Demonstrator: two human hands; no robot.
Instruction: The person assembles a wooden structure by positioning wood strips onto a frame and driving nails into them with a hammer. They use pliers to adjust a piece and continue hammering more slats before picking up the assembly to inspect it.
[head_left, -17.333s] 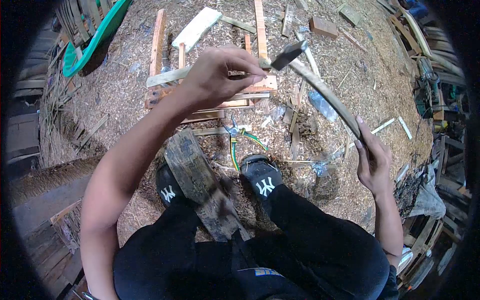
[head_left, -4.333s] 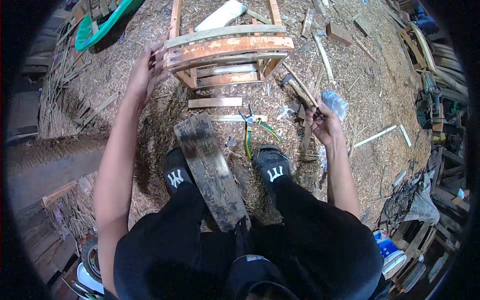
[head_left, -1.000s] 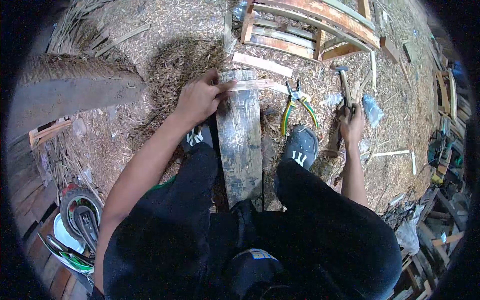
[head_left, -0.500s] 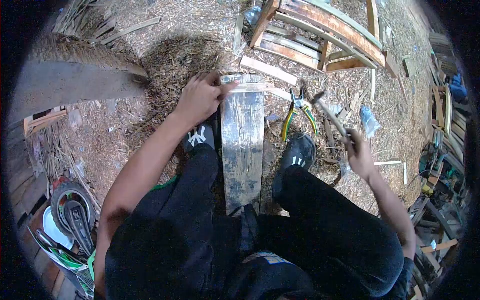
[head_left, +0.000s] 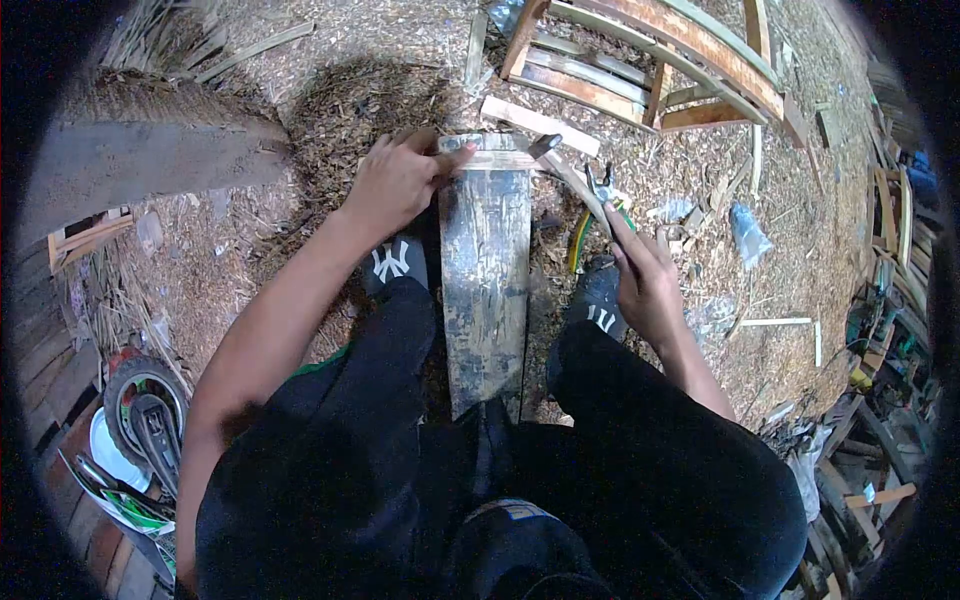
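A worn plank [head_left: 485, 280] runs between the person's feet, with a thin wooden strip [head_left: 500, 160] lying across its far end. My left hand [head_left: 395, 180] is closed on the strip's left part, thumb and finger at the plank's edge. My right hand [head_left: 650, 285] is wrapped round the handle of a hammer [head_left: 580, 187]. The hammer's head is close to the strip's right part; whether they touch is unclear. Pliers with green and yellow handles [head_left: 580, 238] lie on the ground, partly hidden behind the hammer and my right hand.
A wooden frame [head_left: 640, 85] stands at the far right, with a loose pale board [head_left: 540, 124] before it. A thick beam [head_left: 170, 155] juts in from the left. A wheel [head_left: 145, 410] is at lower left. Plastic bags [head_left: 748, 236] and wood scraps lie at right.
My right hand has moved left, bringing the hammer from beyond the pliers to near the strip's right part. My left hand keeps its place on the strip. The view has shifted slightly.
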